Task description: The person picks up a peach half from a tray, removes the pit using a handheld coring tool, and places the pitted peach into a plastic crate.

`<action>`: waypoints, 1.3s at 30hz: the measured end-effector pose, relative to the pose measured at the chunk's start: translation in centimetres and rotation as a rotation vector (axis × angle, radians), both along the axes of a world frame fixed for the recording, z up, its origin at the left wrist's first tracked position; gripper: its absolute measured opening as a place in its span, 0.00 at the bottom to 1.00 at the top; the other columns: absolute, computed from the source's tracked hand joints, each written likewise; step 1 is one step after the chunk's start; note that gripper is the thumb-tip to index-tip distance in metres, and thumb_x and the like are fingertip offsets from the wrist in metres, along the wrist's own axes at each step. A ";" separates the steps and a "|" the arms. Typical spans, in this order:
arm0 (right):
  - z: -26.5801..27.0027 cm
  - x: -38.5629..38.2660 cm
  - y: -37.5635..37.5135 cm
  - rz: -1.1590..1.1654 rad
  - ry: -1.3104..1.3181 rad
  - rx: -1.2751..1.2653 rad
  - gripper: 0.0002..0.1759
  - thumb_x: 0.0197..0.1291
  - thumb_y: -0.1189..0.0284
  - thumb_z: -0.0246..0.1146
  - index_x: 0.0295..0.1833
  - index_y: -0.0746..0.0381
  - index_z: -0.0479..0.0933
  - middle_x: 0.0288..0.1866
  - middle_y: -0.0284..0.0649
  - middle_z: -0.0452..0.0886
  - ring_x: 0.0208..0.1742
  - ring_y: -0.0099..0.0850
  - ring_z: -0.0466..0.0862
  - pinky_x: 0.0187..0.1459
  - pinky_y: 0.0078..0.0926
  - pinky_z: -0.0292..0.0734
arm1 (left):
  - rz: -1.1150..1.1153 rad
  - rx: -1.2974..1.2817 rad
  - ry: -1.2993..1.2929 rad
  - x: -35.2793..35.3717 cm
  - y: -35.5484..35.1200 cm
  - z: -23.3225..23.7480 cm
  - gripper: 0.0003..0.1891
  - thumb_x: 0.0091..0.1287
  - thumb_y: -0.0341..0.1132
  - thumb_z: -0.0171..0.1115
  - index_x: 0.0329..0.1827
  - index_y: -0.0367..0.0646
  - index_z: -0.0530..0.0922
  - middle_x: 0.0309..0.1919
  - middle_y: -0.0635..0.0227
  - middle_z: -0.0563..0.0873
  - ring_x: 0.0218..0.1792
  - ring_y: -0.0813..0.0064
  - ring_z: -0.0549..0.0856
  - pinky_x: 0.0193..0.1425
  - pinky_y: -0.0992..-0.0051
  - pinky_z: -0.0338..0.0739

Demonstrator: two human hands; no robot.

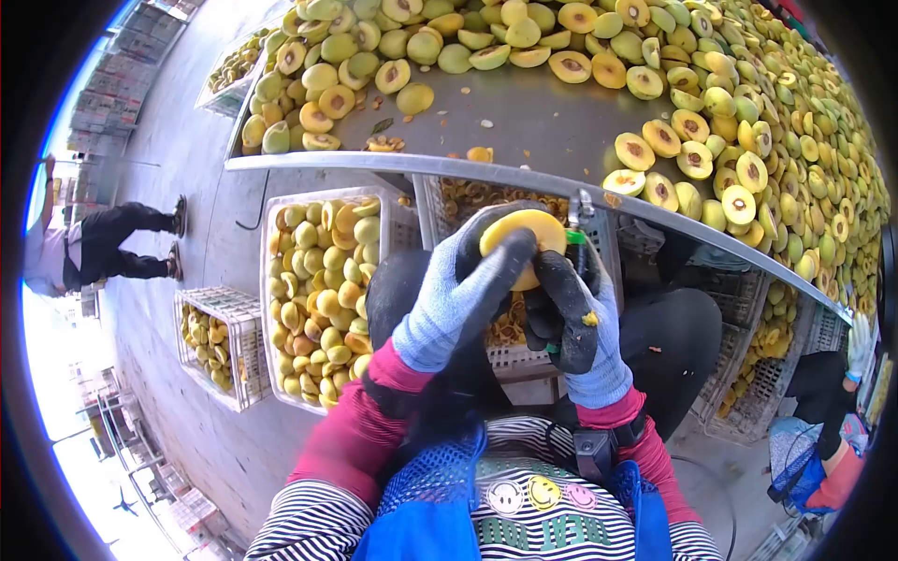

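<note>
In front of my chest, my left hand (486, 266), in a blue and dark-grey work glove, is closed around a yellow peach half (526, 224). My right hand (580, 313), gloved the same way, touches the fruit with its thumb. Its fingers wrap a small tool with a green band (574, 237) and a metal end (586, 201); most of the tool is hidden, so its exact kind does not show. A bit of yellow pulp sticks to the right glove. Below the hands, a crate (510, 355) holds orange-brown scraps.
A metal table (449, 107) with a raised rim carries a large heap of halved peaches (786, 140). To the left stand a white crate of peach halves (323, 299) and a smaller crate (220, 346). A person (112, 243) stands at far left; another's gloved hand (859, 346) shows at right.
</note>
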State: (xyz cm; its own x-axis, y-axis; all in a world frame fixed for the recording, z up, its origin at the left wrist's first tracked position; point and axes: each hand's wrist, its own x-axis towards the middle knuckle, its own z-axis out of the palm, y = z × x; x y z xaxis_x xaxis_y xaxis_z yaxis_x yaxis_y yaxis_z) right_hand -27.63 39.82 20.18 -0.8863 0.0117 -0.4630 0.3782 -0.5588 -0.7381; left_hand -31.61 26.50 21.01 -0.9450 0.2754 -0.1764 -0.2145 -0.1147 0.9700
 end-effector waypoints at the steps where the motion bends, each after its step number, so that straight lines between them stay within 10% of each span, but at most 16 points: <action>1: -0.2 0.2 -0.4 0.074 0.014 -0.086 0.18 0.60 0.62 0.66 0.50 0.58 0.71 0.24 0.28 0.74 0.15 0.14 0.68 0.15 0.12 0.62 | 0.053 -0.009 -0.056 0.8 -0.3 -0.2 0.19 0.70 0.42 0.56 0.54 0.34 0.74 0.45 0.65 0.81 0.46 0.80 0.79 0.53 0.79 0.74; 6: -2.3 2.5 -1.0 0.075 0.399 0.541 0.05 0.65 0.77 0.55 0.44 0.66 0.70 0.28 0.36 0.77 0.30 0.22 0.79 0.33 0.21 0.73 | 0.358 -0.023 0.322 4.7 -0.7 -2.6 0.23 0.72 0.48 0.51 0.53 0.33 0.75 0.42 0.66 0.82 0.43 0.80 0.80 0.49 0.79 0.75; 9: -0.8 4.5 -2.4 0.305 0.513 0.921 0.09 0.63 0.74 0.56 0.44 0.68 0.70 0.30 0.52 0.77 0.30 0.46 0.81 0.31 0.36 0.73 | 0.320 -0.261 0.278 5.5 -1.6 -3.6 0.21 0.72 0.46 0.52 0.53 0.34 0.75 0.41 0.64 0.82 0.43 0.78 0.81 0.49 0.78 0.76; 10: -1.2 4.8 -2.7 0.254 0.521 0.932 0.11 0.63 0.71 0.57 0.45 0.69 0.70 0.31 0.56 0.76 0.32 0.55 0.78 0.31 0.41 0.72 | 0.410 -0.383 0.667 5.3 -1.6 -4.6 0.17 0.71 0.40 0.54 0.53 0.34 0.75 0.41 0.61 0.82 0.40 0.75 0.81 0.47 0.77 0.76; 16: -4.3 6.9 -3.1 0.181 0.911 1.372 0.14 0.65 0.72 0.54 0.50 0.71 0.70 0.31 0.56 0.77 0.32 0.52 0.80 0.34 0.41 0.73 | 0.429 -0.191 0.260 6.1 -1.7 -3.7 0.08 0.67 0.29 0.55 0.43 0.33 0.77 0.30 0.55 0.82 0.33 0.66 0.84 0.37 0.71 0.76; 19: -1.1 7.5 -3.1 0.313 -0.144 0.026 0.14 0.66 0.69 0.55 0.48 0.69 0.72 0.32 0.44 0.78 0.30 0.36 0.81 0.30 0.32 0.74 | 0.366 -0.264 0.419 5.8 -2.7 -3.5 0.09 0.64 0.33 0.58 0.41 0.35 0.77 0.29 0.53 0.82 0.33 0.56 0.84 0.36 0.67 0.77; 20: -4.0 8.3 -1.9 0.514 0.007 0.265 0.17 0.68 0.62 0.53 0.47 0.66 0.72 0.29 0.36 0.76 0.19 0.27 0.75 0.18 0.20 0.68 | 0.308 -0.347 0.428 5.8 -3.1 -3.5 0.10 0.65 0.32 0.56 0.44 0.34 0.77 0.33 0.53 0.83 0.35 0.58 0.85 0.40 0.68 0.77; 25: -1.5 7.3 -3.9 0.432 -0.342 -1.429 0.28 0.68 0.46 0.45 0.44 0.63 0.71 0.16 0.29 0.65 0.10 0.18 0.64 0.09 0.14 0.60 | -0.062 -0.123 0.060 5.4 -4.1 -4.7 0.12 0.67 0.36 0.57 0.45 0.36 0.77 0.32 0.58 0.83 0.33 0.60 0.84 0.37 0.67 0.78; 29: -3.1 7.2 -5.0 0.422 -0.107 -1.642 0.22 0.68 0.48 0.46 0.31 0.54 0.62 0.18 0.32 0.70 0.10 0.18 0.69 0.11 0.15 0.69 | -0.022 0.102 -0.270 7.2 -2.0 -9.1 0.13 0.71 0.36 0.51 0.51 0.37 0.73 0.34 0.54 0.82 0.32 0.58 0.83 0.34 0.67 0.77; 30: -2.9 6.4 -5.1 0.384 0.026 -1.697 0.20 0.69 0.51 0.45 0.32 0.55 0.62 0.19 0.33 0.71 0.12 0.20 0.72 0.12 0.18 0.72 | 0.150 -0.335 0.463 8.4 -0.6 -13.1 0.14 0.72 0.35 0.49 0.55 0.38 0.70 0.35 0.52 0.82 0.33 0.57 0.83 0.35 0.68 0.77; 32: -3.1 5.1 -4.2 0.222 0.128 -1.691 0.18 0.70 0.54 0.44 0.34 0.56 0.61 0.21 0.34 0.71 0.14 0.22 0.72 0.12 0.21 0.74 | 0.130 -0.147 0.107 9.3 -1.7 -10.2 0.15 0.72 0.39 0.50 0.53 0.36 0.73 0.36 0.56 0.83 0.38 0.62 0.83 0.41 0.71 0.77; 34: -3.5 4.7 -2.1 0.124 -0.012 -1.427 0.18 0.72 0.55 0.42 0.36 0.58 0.62 0.23 0.33 0.67 0.15 0.22 0.71 0.13 0.21 0.72 | 0.243 0.296 -0.232 9.1 -4.8 -6.4 0.18 0.72 0.42 0.52 0.48 0.33 0.76 0.37 0.61 0.82 0.40 0.72 0.81 0.45 0.73 0.76; 39: -7.0 4.3 5.6 -0.069 -0.295 -0.672 0.22 0.72 0.53 0.41 0.43 0.62 0.66 0.24 0.32 0.65 0.19 0.21 0.68 0.14 0.21 0.64 | 0.322 -0.099 0.010 12.5 -14.7 -5.5 0.14 0.70 0.38 0.54 0.48 0.35 0.76 0.37 0.61 0.81 0.38 0.75 0.81 0.44 0.74 0.76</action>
State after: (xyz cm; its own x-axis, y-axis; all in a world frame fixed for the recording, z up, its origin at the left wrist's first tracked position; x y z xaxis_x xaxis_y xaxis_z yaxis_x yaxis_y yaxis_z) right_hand -23.32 45.45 13.16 -0.7313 -0.3074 -0.6089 0.4557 -0.8844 -0.1009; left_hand -19.11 11.76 15.50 -0.9826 -0.0553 -0.1774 -0.1727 -0.0804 0.9817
